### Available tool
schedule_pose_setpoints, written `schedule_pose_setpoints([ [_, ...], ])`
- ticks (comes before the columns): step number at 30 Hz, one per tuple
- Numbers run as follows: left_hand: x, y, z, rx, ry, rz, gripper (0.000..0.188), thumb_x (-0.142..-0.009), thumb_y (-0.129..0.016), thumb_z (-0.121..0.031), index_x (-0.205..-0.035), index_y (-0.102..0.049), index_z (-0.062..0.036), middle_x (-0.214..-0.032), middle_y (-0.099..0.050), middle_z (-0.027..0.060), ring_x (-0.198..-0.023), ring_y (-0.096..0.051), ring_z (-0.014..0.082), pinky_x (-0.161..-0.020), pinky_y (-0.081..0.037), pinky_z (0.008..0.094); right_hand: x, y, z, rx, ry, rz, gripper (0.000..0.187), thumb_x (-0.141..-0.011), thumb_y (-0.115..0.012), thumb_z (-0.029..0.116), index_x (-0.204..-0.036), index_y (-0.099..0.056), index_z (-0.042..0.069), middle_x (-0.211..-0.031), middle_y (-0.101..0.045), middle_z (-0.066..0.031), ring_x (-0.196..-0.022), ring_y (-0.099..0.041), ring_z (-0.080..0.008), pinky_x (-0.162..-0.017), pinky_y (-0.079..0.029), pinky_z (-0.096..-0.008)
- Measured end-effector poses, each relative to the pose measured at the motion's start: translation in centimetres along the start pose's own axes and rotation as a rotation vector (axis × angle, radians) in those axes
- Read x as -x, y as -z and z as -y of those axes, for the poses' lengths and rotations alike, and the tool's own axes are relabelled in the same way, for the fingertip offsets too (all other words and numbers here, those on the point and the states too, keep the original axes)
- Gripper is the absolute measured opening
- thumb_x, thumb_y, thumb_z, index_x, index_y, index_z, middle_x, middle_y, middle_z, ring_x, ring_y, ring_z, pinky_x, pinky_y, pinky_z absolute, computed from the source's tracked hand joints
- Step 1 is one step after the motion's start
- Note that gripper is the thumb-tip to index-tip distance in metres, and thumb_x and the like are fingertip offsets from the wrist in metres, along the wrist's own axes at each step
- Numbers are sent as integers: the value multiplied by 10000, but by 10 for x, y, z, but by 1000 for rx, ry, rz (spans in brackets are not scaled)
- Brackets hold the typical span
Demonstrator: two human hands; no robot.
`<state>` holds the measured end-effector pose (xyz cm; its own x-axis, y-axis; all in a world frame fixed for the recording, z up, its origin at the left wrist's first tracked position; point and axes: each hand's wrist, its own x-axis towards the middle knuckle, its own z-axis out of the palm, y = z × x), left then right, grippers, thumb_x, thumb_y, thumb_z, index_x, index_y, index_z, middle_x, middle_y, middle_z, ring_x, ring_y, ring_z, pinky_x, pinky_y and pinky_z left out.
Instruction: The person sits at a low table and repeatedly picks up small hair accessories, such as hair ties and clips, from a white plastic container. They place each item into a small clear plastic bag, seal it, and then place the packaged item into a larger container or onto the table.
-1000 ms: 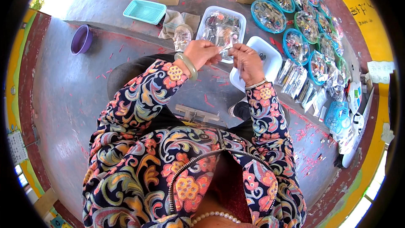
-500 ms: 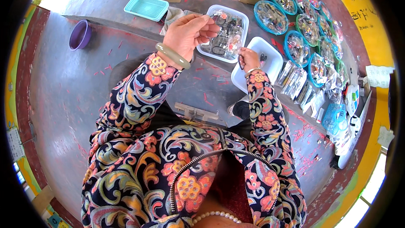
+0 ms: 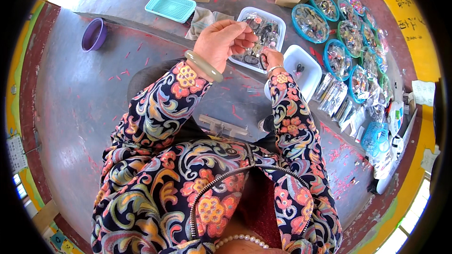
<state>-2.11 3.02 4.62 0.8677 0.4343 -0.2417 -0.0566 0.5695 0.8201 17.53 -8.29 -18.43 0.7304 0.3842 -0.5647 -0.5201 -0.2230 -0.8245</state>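
One dark loop [image 3: 262,61], probably light and springy, best pinched at its rim, is clasped by the right hand [image 3: 273,58] at the near edge of the white tray [image 3: 282,33]; the left hand [image 3: 221,42] curls above the tray, its grip unclear; inside lie clear packets [image 3: 268,32], likely slippery
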Motion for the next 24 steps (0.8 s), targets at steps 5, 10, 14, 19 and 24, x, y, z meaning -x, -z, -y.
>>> schedule_pose_setpoints([
  [5, -3, -1, 4, -39, 19, 13, 198, -865, -520, -219, -914, -574, -35, -864, -626, 79, -768, -577, 130, -666, -425, 240, 37, 10, 38, -134, 67, 141, 118, -807, -509, 98, -868, -575, 21, -622, -539, -27, -424, -434, -73, -340, -277, -192],
  [10, -2, -14, 24, -300, 141, -19, 266, -844, -557, -292, -920, -575, -37, -810, -607, 39, -748, -554, 94, -639, -424, 227, 110, 2, 89, -28, 299, 100, 168, -839, -480, 106, -932, -581, 9, -651, -570, -20, -478, -476, -59, -422, -368, -178],
  [14, -5, -8, 51, -651, 125, 75, 283, -804, -617, -273, -927, -575, -21, -774, -587, 13, -653, -531, 70, -526, -429, 216, 136, -1, 92, 192, 495, -2, 185, -843, -484, 114, -925, -601, -3, -629, -601, -36, -568, -559, -67, -455, -404, -194],
  [19, -11, -3, 68, -576, 177, 131, 225, -807, -607, -186, -936, -572, -5, -783, -600, 29, -669, -567, 91, -532, -433, 210, 148, 7, 90, 245, 565, 48, 192, -851, -503, 151, -920, -608, 6, -654, -605, -24, -555, -546, -79, -492, -425, -209],
  [24, -15, 3, 60, -168, 167, -27, 161, -847, -537, -104, -957, -563, 12, -862, -624, 93, -745, -601, 142, -617, -446, 210, 158, 22, 107, -128, 297, 311, 217, -846, -551, 248, -908, -607, 49, -759, -612, -16, -640, -541, -77, -558, -409, -216],
])
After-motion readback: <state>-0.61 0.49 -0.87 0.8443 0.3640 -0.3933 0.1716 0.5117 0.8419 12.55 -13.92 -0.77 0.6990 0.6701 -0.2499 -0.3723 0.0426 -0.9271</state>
